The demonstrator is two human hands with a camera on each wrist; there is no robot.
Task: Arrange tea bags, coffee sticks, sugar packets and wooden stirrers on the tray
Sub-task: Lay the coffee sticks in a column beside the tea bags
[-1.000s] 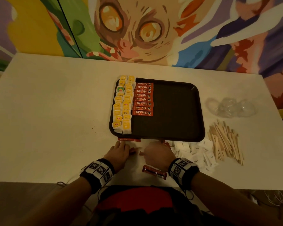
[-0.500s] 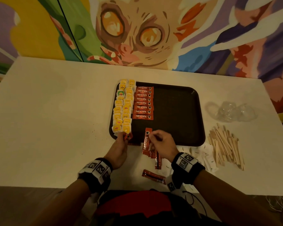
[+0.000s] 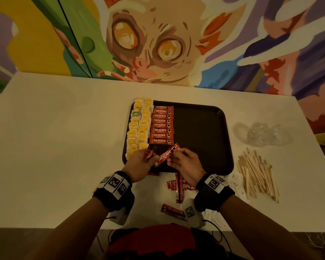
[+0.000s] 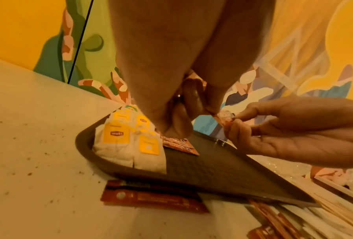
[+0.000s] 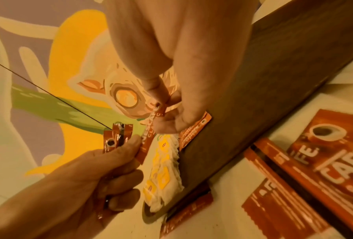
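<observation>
Two hands meet above the near edge of the dark, textured, round-cornered tray (image 3: pixel 204 132). The right hand (image 3: pixel 186 166) pinches a glossy red coffee stick (image 3: pixel 166 155), a flat narrow sachet whose long axis runs diagonally, its far end tilted up and away toward the tray's middle. The left hand (image 3: pixel 139 164) curls around a small bundle of sachets (image 3: pixel 148 153). On the tray's left side lie two columns of soft white tea bags (image 3: pixel 139 128) with yellow tags, and beside them a row of coffee sticks (image 3: pixel 161 124), each lying crosswise. Right of the tray, pale flat wooden stirrers (image 3: pixel 257 175) lie heaped.
</observation>
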